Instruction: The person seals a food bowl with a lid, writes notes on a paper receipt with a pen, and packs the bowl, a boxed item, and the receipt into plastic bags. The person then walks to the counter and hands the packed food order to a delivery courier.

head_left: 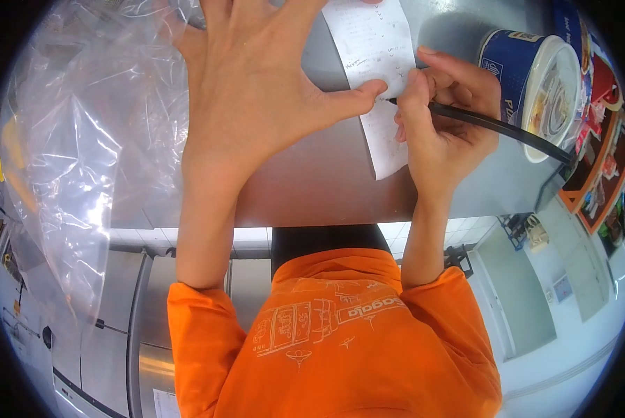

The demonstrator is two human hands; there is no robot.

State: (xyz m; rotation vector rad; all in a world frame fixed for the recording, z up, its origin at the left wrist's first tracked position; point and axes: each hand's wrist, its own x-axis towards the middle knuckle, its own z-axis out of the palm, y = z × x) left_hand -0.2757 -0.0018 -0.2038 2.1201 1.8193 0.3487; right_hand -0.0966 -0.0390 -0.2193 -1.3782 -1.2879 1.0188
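Observation:
A long white paper slip (376, 63), printed and marked with handwriting, lies on the metal counter. My left hand (257, 83) is spread wide beside it, fingers apart, and its thumb tip rests on the slip. Some of that hand's fingertips run out of view at the top. In my right hand (452, 118) is a black pen (494, 124), pinched between thumb and fingers. The pen's tip touches or hovers just over the slip near my left thumb; I cannot tell which.
Clear plastic bags (96, 139) cover the counter's left side. A blue and white tub (528, 83) with a translucent lid stands at the right. Beyond it is an orange shelf (598, 181) with assorted items. The metal counter (298, 188) ends just in front of my body.

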